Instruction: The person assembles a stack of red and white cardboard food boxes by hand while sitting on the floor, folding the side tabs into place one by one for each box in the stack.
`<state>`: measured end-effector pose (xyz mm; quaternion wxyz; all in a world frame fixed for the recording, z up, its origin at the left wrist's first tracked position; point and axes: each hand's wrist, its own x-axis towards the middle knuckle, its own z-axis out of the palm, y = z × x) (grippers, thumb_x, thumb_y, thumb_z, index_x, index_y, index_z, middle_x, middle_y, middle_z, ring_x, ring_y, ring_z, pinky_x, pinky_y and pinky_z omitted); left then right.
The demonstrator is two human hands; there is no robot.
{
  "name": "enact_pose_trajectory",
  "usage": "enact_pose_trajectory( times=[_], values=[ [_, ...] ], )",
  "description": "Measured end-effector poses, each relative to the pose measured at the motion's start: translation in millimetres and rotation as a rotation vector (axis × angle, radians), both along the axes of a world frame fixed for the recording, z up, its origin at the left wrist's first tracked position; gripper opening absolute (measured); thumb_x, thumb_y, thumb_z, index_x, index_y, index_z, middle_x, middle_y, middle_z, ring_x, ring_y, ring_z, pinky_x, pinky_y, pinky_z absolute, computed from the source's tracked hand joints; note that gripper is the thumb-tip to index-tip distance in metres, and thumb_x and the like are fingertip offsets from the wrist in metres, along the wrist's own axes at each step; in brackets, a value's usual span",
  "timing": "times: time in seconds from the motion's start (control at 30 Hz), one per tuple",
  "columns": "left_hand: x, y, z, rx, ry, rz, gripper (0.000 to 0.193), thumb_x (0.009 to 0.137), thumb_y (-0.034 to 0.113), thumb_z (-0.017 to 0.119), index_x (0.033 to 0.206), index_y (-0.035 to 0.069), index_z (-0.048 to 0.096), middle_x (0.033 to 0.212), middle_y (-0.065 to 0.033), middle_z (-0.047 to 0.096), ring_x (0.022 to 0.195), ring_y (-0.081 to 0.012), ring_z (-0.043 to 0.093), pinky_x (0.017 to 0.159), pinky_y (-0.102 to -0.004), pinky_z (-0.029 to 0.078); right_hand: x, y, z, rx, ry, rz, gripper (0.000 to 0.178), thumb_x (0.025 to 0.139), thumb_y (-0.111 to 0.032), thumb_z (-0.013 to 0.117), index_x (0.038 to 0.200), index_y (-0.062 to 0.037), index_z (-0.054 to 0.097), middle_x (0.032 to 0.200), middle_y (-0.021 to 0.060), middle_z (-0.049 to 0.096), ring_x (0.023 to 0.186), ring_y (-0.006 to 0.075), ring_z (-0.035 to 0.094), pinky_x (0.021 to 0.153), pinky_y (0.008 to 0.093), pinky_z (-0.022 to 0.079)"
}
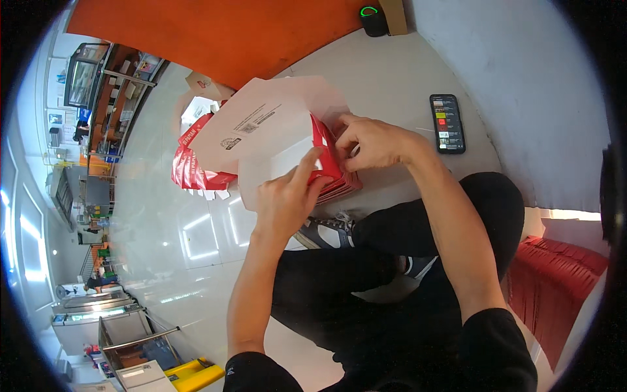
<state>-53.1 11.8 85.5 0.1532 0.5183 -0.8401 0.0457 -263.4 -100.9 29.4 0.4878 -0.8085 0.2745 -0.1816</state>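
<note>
A partly folded paperboard box (277,147), white inside and red outside, sits on the floor before my crossed legs. Its large white lid panel (261,108) stands up and leans away to the left. My left hand (287,196) is closed at the near corner, index finger and thumb pinching the red side flap (326,160). At the right side of the box, my right hand (375,142) has its fingers curled against the red edge; its fingertips are partly hidden. Under the box, several red layers (343,189) show, apparently a stack of flat boxes.
A pile of red-and-white printed paperboard (196,163) lies to the left. A phone (447,124) with a lit screen rests at the right. Beyond are an orange panel (196,32) and a black cylinder with a green ring (373,23). Red stacked material (555,281) stands at the lower right.
</note>
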Motion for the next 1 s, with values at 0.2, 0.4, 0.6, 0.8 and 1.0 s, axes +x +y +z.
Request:
enact_pose_trajectory(
  times=[0.2, 0.4, 0.6, 0.8, 1.0],
  values=[
    [-3.6, 1.1, -5.8, 0.206, 0.076, 0.001, 0.056, 0.090, 0.018, 0.079, 0.141, 0.013, 0.057, 0.095, -0.0079, 0.078, 0.074, -0.0252, 0.074, 0.067, -0.0365, 0.058, 4.3, 6.6, -8.3, -0.122, -0.073, -0.066, 0.018, 0.079, -0.020, 0.076, 0.086, -0.0029, 0.073, 0.097, 0.0137, 0.066, 0.093, 0.0316, 0.064, 0.082, 0.0410, 0.052],
    [50.7, 12.6, 9.8, -0.018, 0.185, 0.427, 0.024, 0.096, 0.013, 0.069, 0.120, 0.007, 0.069, 0.099, -0.0105, 0.075, 0.081, -0.0204, 0.073, 0.065, -0.0332, 0.054, 18.0, 15.2, 24.7, -0.023, 0.036, -0.280, 0.037, 0.090, -0.035, 0.068, 0.093, 0.0014, 0.069, 0.092, 0.0215, 0.069, 0.089, 0.0371, 0.068, 0.084, 0.0461, 0.054],
    [86.0, 21.0, -5.0, 0.060, 0.341, 0.736, 0.022, 0.095, 0.011, 0.069, 0.113, -0.001, 0.064, 0.093, -0.0167, 0.073, 0.070, -0.0245, 0.071, 0.059, -0.0351, 0.053, 38.5, 29.4, 11.4, -0.344, 0.086, -0.424, 0.030, 0.097, -0.023, 0.053, 0.090, 0.0017, 0.069, 0.097, 0.0244, 0.070, 0.094, 0.0433, 0.068, 0.090, 0.0528, 0.054],
    [101.7, 20.4, -21.7, -0.037, 0.369, 0.676, 0.021, 0.094, 0.009, 0.068, 0.113, -0.001, 0.063, 0.093, -0.0164, 0.073, 0.074, -0.0286, 0.073, 0.065, -0.0361, 0.058, 40.2, 27.0, 8.7, -0.387, 0.154, -0.427, 0.030, 0.097, -0.022, 0.053, 0.088, 0.0023, 0.069, 0.097, 0.0228, 0.070, 0.094, 0.0436, 0.067, 0.089, 0.0524, 0.053],
    [111.9, -7.8, -17.1, 0.004, 0.290, 0.693, 0.024, 0.094, 0.020, 0.072, 0.098, -0.003, 0.069, 0.090, -0.0230, 0.073, 0.082, -0.0408, 0.072, 0.076, -0.0458, 0.055, 60.6, 28.1, 31.5, -0.418, 0.170, -0.616, 0.029, 0.096, -0.022, 0.055, 0.085, 0.0019, 0.068, 0.083, 0.0271, 0.070, 0.080, 0.0469, 0.070, 0.078, 0.0555, 0.055]
  ],
)
